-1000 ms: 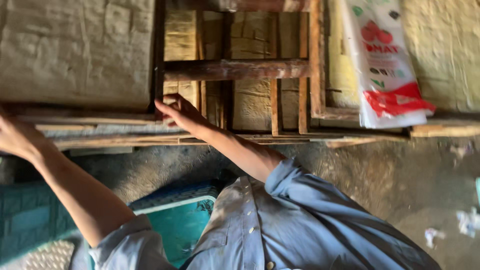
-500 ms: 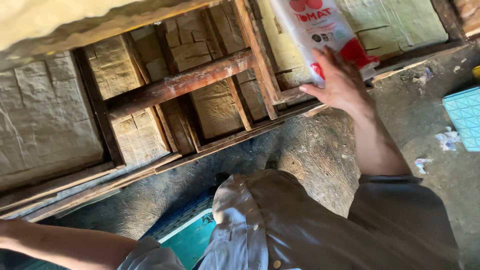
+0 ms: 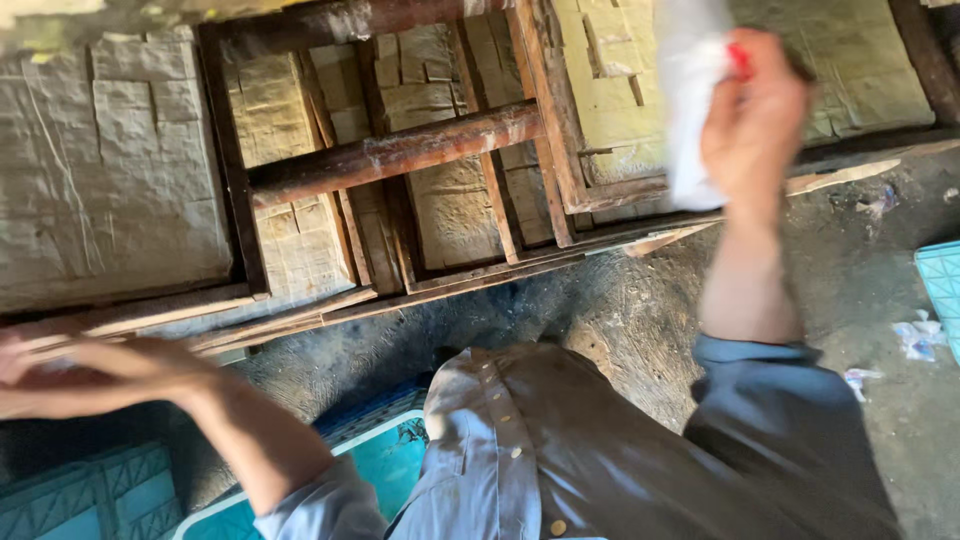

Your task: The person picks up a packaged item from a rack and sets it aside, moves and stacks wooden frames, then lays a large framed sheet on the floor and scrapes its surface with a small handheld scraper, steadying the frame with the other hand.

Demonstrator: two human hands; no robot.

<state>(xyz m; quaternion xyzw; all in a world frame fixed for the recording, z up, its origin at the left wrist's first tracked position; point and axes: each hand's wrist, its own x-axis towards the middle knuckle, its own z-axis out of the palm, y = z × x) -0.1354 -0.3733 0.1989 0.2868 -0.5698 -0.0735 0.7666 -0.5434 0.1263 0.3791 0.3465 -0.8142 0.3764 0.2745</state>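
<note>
- Right hand [image 3: 755,120] was closed around a white plastic bag [image 3: 690,100] with red markings, bag held just left of the palm, motion-blurred.
- Wooden frame [image 3: 400,150] stood well left of that grip, against the block wall [image 3: 110,170].
- Left hand [image 3: 70,375] was blurred; its grip could not be told.

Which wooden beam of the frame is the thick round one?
The reddish-brown round beam running across the frame's middle; the other members are thin flat slats and squared posts.

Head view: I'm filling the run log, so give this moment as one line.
right hand: grips white plastic bag with red print | left hand: blurred, by wooden planks | rear: wooden frame
</note>
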